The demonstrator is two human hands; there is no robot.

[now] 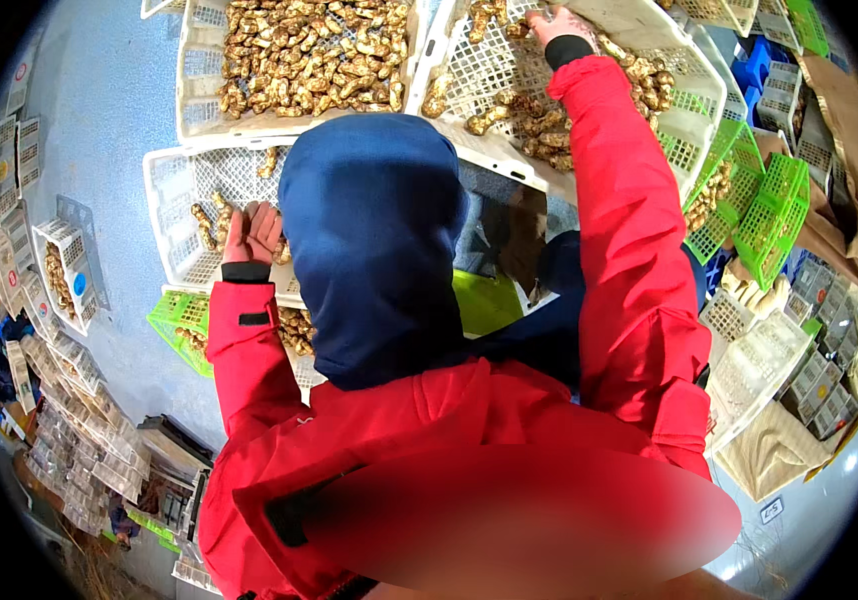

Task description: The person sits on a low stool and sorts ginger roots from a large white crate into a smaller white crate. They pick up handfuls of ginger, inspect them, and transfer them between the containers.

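Note:
My left hand (pixel 253 232) is palm up with its fingers slightly curled and nothing in it, over a white plastic crate (pixel 174 225) holding a few brown-and-white mushrooms (pixel 204 225). My right hand (pixel 564 28) reaches into another white crate (pixel 485 75) at the upper right, beside a mushroom (pixel 517 28); its fingertips are partly hidden, so a hold on anything cannot be told. More mushrooms (pixel 489 118) lie along that crate's near side and right side. A third white crate (pixel 200 82) at the upper left is thickly covered with mushrooms (pixel 316 64).
Green baskets (pixel 774 217) stand at right, one with mushrooms (pixel 710 195). Another green basket (pixel 181 330) is beside my left sleeve. A small white basket (pixel 84 277) of mushrooms stands on the blue-grey floor at left. Stacked baskets line the far left; a white crate (pixel 759 360) sits at right.

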